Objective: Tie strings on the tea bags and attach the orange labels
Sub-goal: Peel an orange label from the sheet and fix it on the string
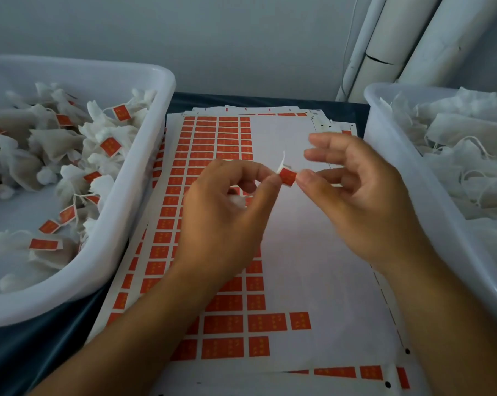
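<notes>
Between my two hands, above the sticker sheet (298, 252), is a small orange label (287, 176) with a white strip sticking up from it. My left hand (227, 212) pinches the label's left end between thumb and forefinger, and a white tea bag (237, 200) is tucked in its palm, mostly hidden. My right hand (364, 195) pinches the label's right end with thumb and a finger, its other fingers spread. Rows of orange labels (207, 138) fill the left part of the sheet.
A white bin (144, 178) on the left holds several tea bags with orange labels on strings. A white bin (390, 155) on the right holds unlabelled tea bags with loose strings. More sticker sheets lie stacked underneath. White pipes (398, 44) stand at the back right.
</notes>
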